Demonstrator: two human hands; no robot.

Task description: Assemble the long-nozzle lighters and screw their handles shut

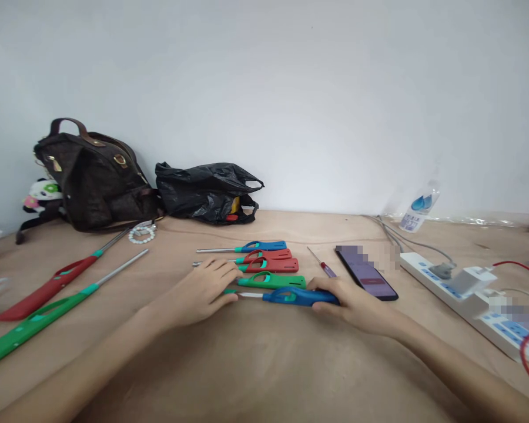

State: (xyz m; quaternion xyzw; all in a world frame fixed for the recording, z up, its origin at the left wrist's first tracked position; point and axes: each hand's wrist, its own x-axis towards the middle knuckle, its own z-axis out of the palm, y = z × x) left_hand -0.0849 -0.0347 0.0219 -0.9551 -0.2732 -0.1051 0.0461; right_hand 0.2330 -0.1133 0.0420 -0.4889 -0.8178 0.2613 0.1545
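Observation:
My right hand [341, 298] is wrapped round the handle end of a long blue gas lighter [286, 295], held level just above the table. A thin pale rod [250, 295] runs left from its body. My left hand [211, 288] is closed round the far end, where a teal collar [230, 291] shows between thumb and fingers; the tube behind it is hidden by the hand. Just beyond lie a green lighter [273, 281], two red lighters [282, 265] and another blue lighter [271, 245], side by side, their tubes pointing left and partly covered by my left hand.
At left lie a long red lighter [48, 291] and a long green lighter [39, 323]. A screwdriver [326, 267], a phone [368, 276] and a power strip [462, 302] with cables are at right. A dark bag [97, 182], black plastic bag [203, 191] and bracelet [141, 234] sit behind.

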